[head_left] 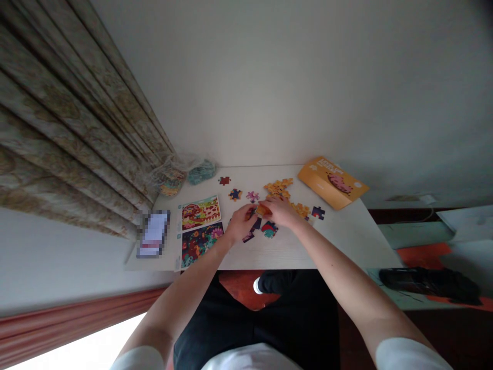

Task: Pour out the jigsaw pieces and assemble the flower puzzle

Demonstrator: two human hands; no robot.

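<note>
My left hand (243, 222) and my right hand (282, 210) meet over the middle of the table. An orange-backed jigsaw puzzle piece (263, 210) is pinched in my right fingers. My left fingers are closed on dark puzzle pieces, partly hidden by the hand. Just below my hands lie a teal and red jigsaw piece (270, 229) and a dark purple piece (248, 236). Beyond my right hand spreads a pile of orange-backed pieces (278, 188). Single pieces lie further back: a blue and yellow one (234, 194), a pink one (253, 196) and a red one (224, 181).
On the left are a picture sheet (201, 213) with two printed scenes and a blurred phone (154, 234). Plastic bags of pieces (202, 172) stand at the back left. An orange box (333, 183) lies back right, near a dark blue piece (318, 213). A curtain (73, 103) hangs left.
</note>
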